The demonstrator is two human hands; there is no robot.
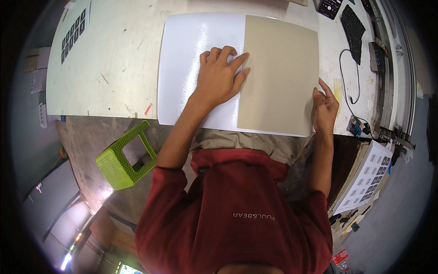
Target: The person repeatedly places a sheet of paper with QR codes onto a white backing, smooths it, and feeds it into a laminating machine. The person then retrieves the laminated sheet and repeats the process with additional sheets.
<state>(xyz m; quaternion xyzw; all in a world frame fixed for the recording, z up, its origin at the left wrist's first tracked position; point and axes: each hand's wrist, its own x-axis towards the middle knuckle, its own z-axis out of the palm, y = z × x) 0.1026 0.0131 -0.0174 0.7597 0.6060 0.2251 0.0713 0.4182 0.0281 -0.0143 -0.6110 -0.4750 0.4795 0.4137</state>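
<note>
On the big scuffed white worktable, a glossy white rectangular sheet lay flat, and a plain tan cardboard panel sat on top of its right half, both reaching the table's near edge. The left hand was pressed palm-down right along the cardboard's left edge, knuckles bent, fingertips touching the seam where tan met white, so flat pressing, nothing clamped. The right hand was at the cardboard's right edge near the lower corner, fingers curled against it; couldn't really tell if it was pinching the edge or just steadying it. A black keyboard with a trailing black cable sat off to the right, well apart. A lime-green plastic lattice stool stood on the floor to the left.
</note>
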